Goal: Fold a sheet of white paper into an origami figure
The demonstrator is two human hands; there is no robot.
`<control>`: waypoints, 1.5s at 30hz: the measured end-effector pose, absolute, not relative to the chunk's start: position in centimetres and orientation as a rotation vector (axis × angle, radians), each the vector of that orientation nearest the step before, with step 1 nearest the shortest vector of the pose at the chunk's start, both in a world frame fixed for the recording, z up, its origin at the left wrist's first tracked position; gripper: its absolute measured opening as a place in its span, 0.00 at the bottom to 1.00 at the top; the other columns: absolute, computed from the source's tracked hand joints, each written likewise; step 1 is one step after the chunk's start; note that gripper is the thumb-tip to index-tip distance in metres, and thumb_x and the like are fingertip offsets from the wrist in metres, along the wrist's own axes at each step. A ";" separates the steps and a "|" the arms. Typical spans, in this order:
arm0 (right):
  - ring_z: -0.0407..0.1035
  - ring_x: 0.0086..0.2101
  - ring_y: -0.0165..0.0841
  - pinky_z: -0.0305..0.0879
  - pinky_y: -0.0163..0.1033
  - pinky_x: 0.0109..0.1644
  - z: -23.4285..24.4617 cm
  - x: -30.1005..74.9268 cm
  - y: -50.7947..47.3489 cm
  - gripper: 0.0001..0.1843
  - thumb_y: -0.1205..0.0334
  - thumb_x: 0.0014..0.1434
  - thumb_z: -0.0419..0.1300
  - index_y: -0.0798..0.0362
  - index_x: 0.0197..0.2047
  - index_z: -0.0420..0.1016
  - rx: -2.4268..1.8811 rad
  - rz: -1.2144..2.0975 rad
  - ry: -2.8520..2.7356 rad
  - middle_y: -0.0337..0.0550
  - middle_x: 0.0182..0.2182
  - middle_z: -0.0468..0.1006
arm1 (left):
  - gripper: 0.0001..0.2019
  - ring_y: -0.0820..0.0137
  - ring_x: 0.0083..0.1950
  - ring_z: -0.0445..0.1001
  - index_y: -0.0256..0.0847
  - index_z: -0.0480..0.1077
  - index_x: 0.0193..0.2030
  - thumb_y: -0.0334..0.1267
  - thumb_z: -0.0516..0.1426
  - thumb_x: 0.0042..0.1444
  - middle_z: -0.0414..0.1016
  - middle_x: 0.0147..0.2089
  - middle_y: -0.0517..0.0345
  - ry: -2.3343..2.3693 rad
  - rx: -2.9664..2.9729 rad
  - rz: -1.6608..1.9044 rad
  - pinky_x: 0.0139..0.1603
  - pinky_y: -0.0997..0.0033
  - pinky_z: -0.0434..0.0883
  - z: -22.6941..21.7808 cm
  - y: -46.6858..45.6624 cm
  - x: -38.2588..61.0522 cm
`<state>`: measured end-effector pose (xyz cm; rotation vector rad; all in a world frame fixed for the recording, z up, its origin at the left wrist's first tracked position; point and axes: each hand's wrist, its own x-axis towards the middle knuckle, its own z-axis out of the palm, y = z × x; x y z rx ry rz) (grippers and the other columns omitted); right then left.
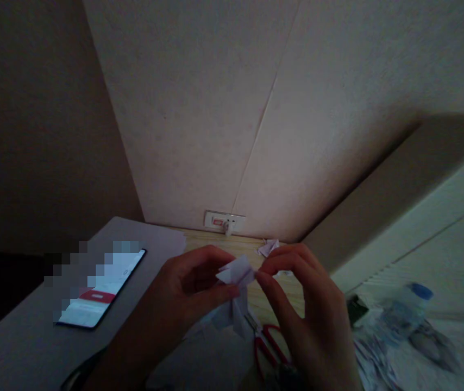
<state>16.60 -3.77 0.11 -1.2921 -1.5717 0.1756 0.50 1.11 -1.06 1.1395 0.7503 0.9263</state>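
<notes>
Two hands meet above the counter (215, 241) — the left hand (187, 296) and right hand (301, 304) each pinch a small folded piece of white paper (237, 271) between thumb and fingertips. Red-handled scissors (270, 347) lie just below it. A lit phone (101, 290) rests at the left — a plastic bottle (405, 312) lies well apart at the right.

My left hand (187, 293) and right hand (301, 309) are bare, no rings, no gloves; near the phone (97, 293), my left wrist shows no sleeve.
</notes>
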 end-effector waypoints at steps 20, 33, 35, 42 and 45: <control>0.71 0.36 0.26 0.66 0.29 0.40 0.2 17.7 -4.2 0.09 0.70 0.62 0.59 0.46 0.33 0.70 -1.332 0.100 -1.623 0.32 0.32 0.74 | 0.05 0.71 0.31 0.81 0.44 0.77 0.30 0.32 0.66 0.43 0.83 0.29 0.65 0.983 1.079 0.994 0.33 0.80 0.75 -0.1 0.3 0.4; 0.74 0.30 0.25 0.69 0.24 0.35 -0.3 17.3 -3.6 0.07 0.67 0.62 0.62 0.47 0.33 0.71 -1.261 0.123 -1.810 0.30 0.29 0.76 | 0.05 0.74 0.32 0.79 0.44 0.76 0.24 0.30 0.65 0.43 0.79 0.25 0.69 0.995 1.124 1.005 0.34 0.83 0.73 0.6 -0.1 0.7; 0.74 0.30 0.25 0.69 0.24 0.34 -0.3 17.2 -3.5 0.07 0.68 0.62 0.62 0.47 0.33 0.70 -1.244 0.091 -1.792 0.30 0.29 0.76 | 0.05 0.73 0.32 0.79 0.44 0.76 0.24 0.30 0.65 0.43 0.79 0.25 0.68 0.988 1.122 1.000 0.33 0.83 0.73 0.3 0.0 0.6; 0.76 0.31 0.28 0.71 0.26 0.34 -0.9 16.6 -3.1 0.04 0.66 0.61 0.62 0.47 0.35 0.71 -1.235 0.047 -1.770 0.33 0.30 0.78 | 0.03 0.71 0.32 0.78 0.45 0.75 0.24 0.35 0.65 0.43 0.78 0.26 0.67 0.983 1.189 1.049 0.36 0.80 0.74 0.0 0.2 0.6; 0.76 0.31 0.30 0.72 0.28 0.34 -1.0 16.4 -3.3 0.05 0.65 0.60 0.64 0.47 0.35 0.71 -1.281 0.093 -1.757 0.33 0.30 0.78 | 0.03 0.70 0.33 0.78 0.45 0.75 0.26 0.36 0.65 0.45 0.78 0.26 0.66 0.962 1.255 1.043 0.37 0.78 0.74 0.2 -0.1 0.7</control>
